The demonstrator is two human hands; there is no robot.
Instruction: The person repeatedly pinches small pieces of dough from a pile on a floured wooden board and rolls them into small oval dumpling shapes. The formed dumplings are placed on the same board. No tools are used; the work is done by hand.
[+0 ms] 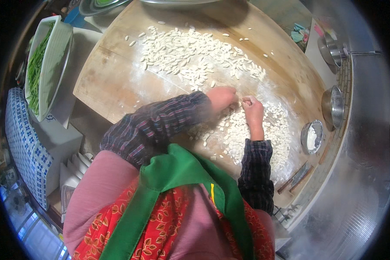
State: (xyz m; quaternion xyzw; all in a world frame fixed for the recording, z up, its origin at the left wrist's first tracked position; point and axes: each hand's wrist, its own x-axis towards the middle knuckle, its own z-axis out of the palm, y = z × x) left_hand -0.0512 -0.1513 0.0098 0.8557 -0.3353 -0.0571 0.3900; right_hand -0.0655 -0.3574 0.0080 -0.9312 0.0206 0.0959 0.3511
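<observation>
Both hands are over a floured wooden board (pixel 117 87), close together. My left hand (pixel 222 97) is slightly blurred; its fingers are bent down at the edge of a spread of small cut dough pieces (pixel 237 130). Just right of it, my right hand (pixel 253 109) has its thumb and forefinger pinched together above the same pieces. Whether either hand holds a piece is too small to tell. Beyond the hands lies a wide pile of oval, shaped dough pieces (pixel 172 48), dusted with flour.
A metal bowl of white powder (pixel 311 139) stands at right, near two metal bowls (pixel 333 107) (pixel 330 50). A flat metal blade (pixel 300 175) rests at the board's lower right. A white plastic basket of green vegetables (pixel 48 68) stands at left.
</observation>
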